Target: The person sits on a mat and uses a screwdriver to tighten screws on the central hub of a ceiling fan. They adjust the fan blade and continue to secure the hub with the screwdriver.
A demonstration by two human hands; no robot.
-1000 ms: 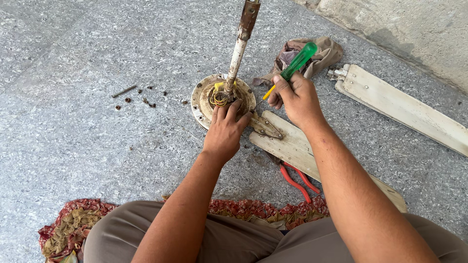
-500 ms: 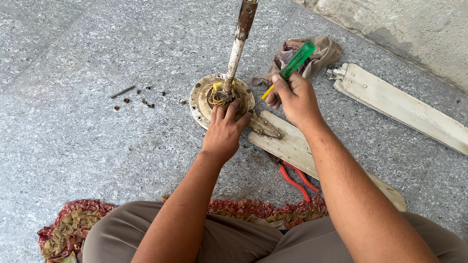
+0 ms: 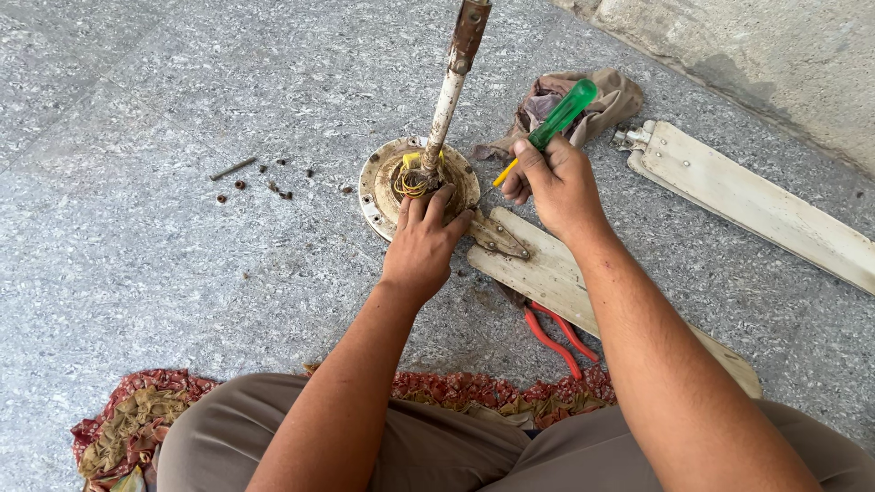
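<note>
On the stone floor (image 3: 137, 228) the left hand (image 3: 424, 246) pressed flat, fingers spread, on the heavy, rigid motor housing (image 3: 378, 187), best gripped by its rim, while the right hand (image 3: 556, 182) stayed clenched round a green screwdriver (image 3: 561, 114).

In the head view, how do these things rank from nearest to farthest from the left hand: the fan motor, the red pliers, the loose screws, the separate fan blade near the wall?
1. Fan motor: the left hand rests on it.
2. Red pliers: on the floor, just right of the left forearm.
3. Loose screws: scattered left of the motor.
4. Separate fan blade: far right, near the wall.
</note>
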